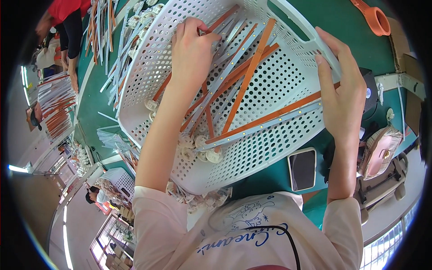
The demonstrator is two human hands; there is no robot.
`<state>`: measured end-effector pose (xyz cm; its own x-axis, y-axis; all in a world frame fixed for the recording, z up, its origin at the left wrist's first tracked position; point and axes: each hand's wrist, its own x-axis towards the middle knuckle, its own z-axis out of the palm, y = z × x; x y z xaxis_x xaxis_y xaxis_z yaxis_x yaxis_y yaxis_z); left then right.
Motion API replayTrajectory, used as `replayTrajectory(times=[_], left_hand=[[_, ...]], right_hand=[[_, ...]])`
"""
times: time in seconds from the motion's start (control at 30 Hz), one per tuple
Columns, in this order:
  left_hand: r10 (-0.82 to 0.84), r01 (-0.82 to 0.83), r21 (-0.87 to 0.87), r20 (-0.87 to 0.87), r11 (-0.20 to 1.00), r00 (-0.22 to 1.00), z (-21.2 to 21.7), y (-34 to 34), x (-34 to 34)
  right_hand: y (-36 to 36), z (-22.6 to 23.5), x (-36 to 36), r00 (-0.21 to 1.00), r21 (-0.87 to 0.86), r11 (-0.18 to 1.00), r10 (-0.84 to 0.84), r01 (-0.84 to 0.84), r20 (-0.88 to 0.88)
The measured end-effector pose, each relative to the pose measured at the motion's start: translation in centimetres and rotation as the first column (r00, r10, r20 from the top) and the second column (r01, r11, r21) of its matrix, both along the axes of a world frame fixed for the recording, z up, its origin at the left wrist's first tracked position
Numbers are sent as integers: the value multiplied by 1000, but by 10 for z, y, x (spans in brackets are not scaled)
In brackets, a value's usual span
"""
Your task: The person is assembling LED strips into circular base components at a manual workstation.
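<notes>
A white perforated plastic basket (pixel 270 153) lies tilted in front of me. Inside it are several LED strips (pixel 265 118), white with small yellow chips or orange-backed, some ending in round white connector pieces (pixel 211 155). My left hand (pixel 193 49) reaches into the far left part of the basket, its fingers curled around strips there; the fingertips are partly hidden. My right hand (pixel 342 85) grips the basket's right rim next to the handle slot, thumb on the inner side and fingers outside. One long strip runs from the connectors toward my right wrist.
More strips lie on the green table (pixel 333 22) at the left. An orange tape dispenser (pixel 375 20) is far right. Near me are a phone (pixel 302 168) and a pink pouch (pixel 380 153). A person in red (pixel 67 11) stands far left. Another basket (pixel 119 182) stands lower left.
</notes>
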<state>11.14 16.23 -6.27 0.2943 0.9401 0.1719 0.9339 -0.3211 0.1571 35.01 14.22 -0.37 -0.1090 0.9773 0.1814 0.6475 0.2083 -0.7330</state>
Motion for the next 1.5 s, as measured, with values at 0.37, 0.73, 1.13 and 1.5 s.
replayTrajectory(times=[0.37, 0.73, 1.13, 1.5], left_hand=[[10, -9, -35, 37, 999, 999, 1, 1, 3], [111, -107, -93, 35, 990, 993, 31, -8, -2], [23, -4, -161, 120, 987, 992, 27, -16, 12], [-4, 16, -221, 53, 975, 999, 14, -19, 7]], right_hand=[[0, 0, 1, 1000, -1, 1000, 4, -4, 14], [-2, 8, -4, 999, -78, 997, -18, 22, 48], [-3, 11, -9, 997, -139, 988, -60, 65, 44], [-3, 13, -9, 996, -132, 989, -56, 64, 63]])
